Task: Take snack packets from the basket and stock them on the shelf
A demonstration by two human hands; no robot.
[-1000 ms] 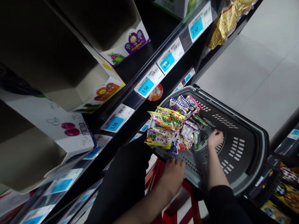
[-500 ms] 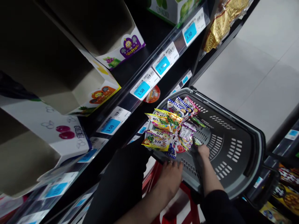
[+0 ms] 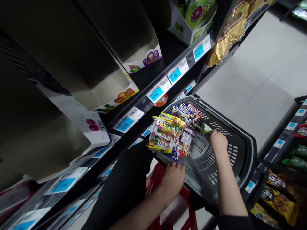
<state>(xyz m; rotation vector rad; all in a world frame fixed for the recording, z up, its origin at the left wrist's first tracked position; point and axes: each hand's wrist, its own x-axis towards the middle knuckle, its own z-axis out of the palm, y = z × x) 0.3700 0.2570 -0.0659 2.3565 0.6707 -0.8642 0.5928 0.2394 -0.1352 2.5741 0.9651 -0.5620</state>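
Observation:
A black shopping basket (image 3: 242, 137) with a grey rim and slotted floor lies below the shelf. Small candy packets (image 3: 165, 126), yellow, blue, pink and purple, are stacked at its left end. My right hand (image 3: 218, 143) reaches inside, its fingers closed on the end of a green candy packet (image 3: 206, 128), just right of the stack. On the near rim rests my left hand (image 3: 173, 179), fingers bent over the edge beside the packets; its thumb is hidden.
Opened display cartons (image 3: 96, 124) stand on the shelf at left, above price tags (image 3: 157, 92). A green carton (image 3: 192, 24) stands farther along. Gold-wrapped packs (image 3: 227, 41) hang over the shelf end. Red straps (image 3: 157, 179) show beneath the basket. Snack bags (image 3: 279, 195) sit at lower right.
My right hand has moved farther into the basket, away from me, carrying the green packet toward the stack. My left hand stays at the rim. The view has shifted slightly.

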